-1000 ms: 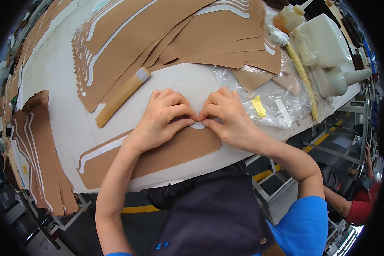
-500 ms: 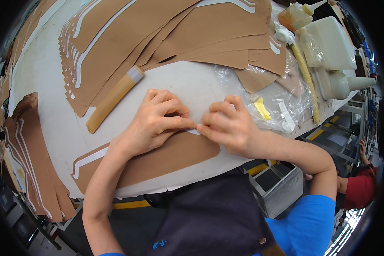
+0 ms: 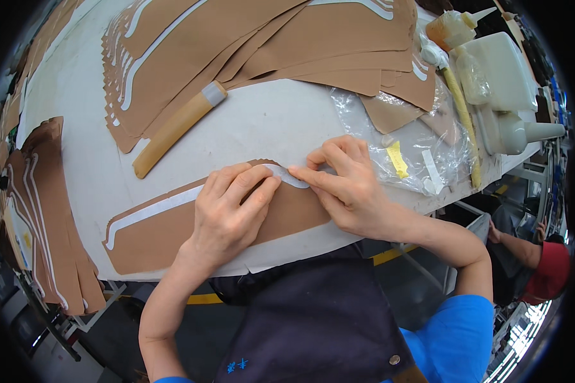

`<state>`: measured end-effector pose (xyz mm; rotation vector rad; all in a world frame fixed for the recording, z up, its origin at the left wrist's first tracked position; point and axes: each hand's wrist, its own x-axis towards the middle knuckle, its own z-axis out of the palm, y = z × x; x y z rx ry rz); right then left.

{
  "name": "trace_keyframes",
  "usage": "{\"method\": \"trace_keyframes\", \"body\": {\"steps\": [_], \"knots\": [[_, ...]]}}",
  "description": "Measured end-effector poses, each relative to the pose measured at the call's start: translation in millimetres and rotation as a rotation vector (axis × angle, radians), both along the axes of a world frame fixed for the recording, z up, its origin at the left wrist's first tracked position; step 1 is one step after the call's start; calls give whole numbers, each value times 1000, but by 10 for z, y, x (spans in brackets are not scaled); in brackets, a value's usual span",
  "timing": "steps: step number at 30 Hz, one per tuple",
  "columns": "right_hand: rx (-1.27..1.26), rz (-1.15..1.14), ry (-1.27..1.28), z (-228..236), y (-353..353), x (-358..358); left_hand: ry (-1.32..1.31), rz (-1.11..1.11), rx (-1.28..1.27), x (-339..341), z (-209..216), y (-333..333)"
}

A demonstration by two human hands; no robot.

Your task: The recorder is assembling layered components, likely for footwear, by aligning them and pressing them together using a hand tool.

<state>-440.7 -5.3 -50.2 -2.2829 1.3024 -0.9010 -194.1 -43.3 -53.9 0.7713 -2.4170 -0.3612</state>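
A brown leather-like piece [image 3: 166, 236] with a scalloped curved edge lies flat before me. A narrow white strip [image 3: 153, 205] follows its far edge and bends down at the right. My left hand [image 3: 231, 207] rests on the piece, fingers bent and closed, its fingertips against the strip near the bend. At the strip's right-hand bend, my right hand [image 3: 345, 185] is closed in a pinch, with thumb and index finger at its edge. Whatever lies under the left palm is hidden.
Stacked brown pieces [image 3: 287, 48] with white strips lie at the back. A tan stick-like tool [image 3: 176, 137] is left of centre. More pieces [image 3: 48, 217] hang at the left edge. Clear plastic [image 3: 390, 179] and white bottles [image 3: 501, 67] are at right. A person in red [image 3: 546, 271] is beyond.
My left hand has drawn back toward me, uncovering more of the strip and scalloped edge. My right hand stays near the bend, its fingertips slightly nearer the far edge.
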Motion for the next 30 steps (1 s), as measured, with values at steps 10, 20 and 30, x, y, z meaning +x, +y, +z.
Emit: {"method": "trace_keyframes", "body": {"steps": [10, 20, 30], "knots": [[-199, 93, 248, -4, 39, 35, -51, 45, 28, -68, 1, 47], [-224, 90, 243, 33, 13, -64, 43, 114, 56, 332, 155, 293], [208, 262, 237, 993, -298, 52, 154, 965, 280, 1841, 296, 840]]}}
